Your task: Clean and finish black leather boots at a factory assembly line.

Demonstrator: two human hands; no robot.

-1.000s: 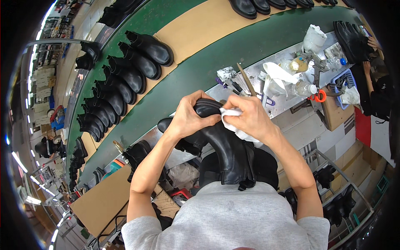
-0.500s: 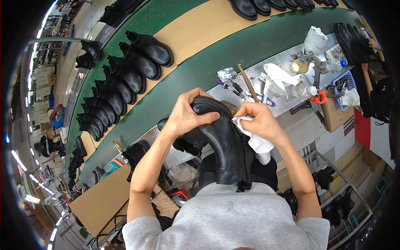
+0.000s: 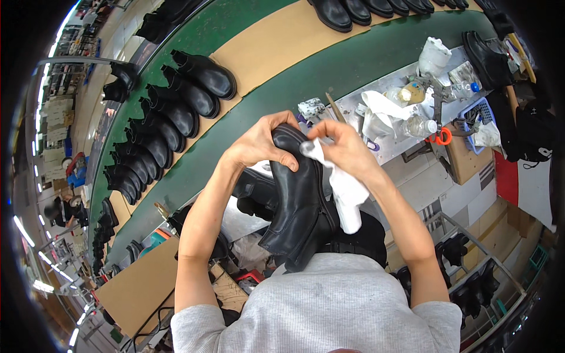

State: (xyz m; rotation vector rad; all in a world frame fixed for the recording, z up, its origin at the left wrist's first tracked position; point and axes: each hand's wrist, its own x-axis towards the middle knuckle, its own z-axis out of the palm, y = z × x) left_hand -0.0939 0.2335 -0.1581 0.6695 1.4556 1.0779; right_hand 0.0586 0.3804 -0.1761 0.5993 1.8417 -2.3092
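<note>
A black leather boot [image 3: 297, 197] is held over my lap, its toe pointing away from me and its shaft toward my body. My left hand [image 3: 262, 144] grips the toe end from the left, thumb across the upper. In my right hand [image 3: 347, 153] a white cloth [image 3: 347, 191] is pinched, pressed against the right edge of the boot near the toe, with its loose end hanging down. Another black boot [image 3: 256, 188] lies just left of the held one, partly hidden by it and by my left arm.
Black boots [image 3: 185, 94] stand in a row on brown cardboard [image 3: 253, 53] along the green bench [image 3: 282, 88]. To the right, a metal ledge holds bottles [image 3: 419, 126], a white cloth bundle [image 3: 434, 56] and orange-handled scissors [image 3: 440, 137]. A blue basket [image 3: 479, 112] sits farther right, beside another person's dark clothing.
The held boot has turned, its shaft swinging left and showing more of its side. My right hand and the cloth have moved up and left toward the toe.
</note>
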